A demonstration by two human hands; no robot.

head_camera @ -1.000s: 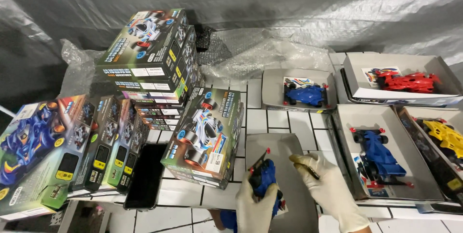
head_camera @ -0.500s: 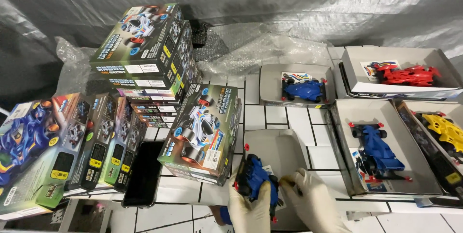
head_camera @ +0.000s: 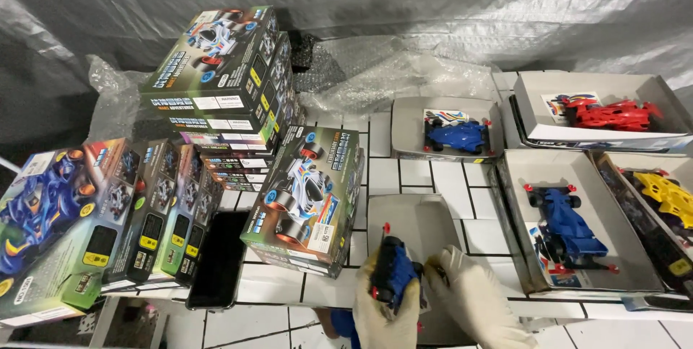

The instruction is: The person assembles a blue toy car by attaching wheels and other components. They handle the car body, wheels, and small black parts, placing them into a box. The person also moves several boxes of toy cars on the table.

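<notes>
left hand (head_camera: 386, 313) grips blue toy car (head_camera: 393, 277) | right hand (head_camera: 473, 302) pinches it | over empty grey tray (head_camera: 419, 223)

Glossy blue plastic car (head_camera: 392, 277) sits in matt white cloth-like gloves, left hand (head_camera: 381, 316) and right hand (head_camera: 473, 302). Boxes (head_camera: 307, 201) are glossy printed cardboard; trays (head_camera: 577, 176) matt grey card; table (head_camera: 419, 172) glazed white tile; crinkled clear wrap (head_camera: 404, 75).
</notes>
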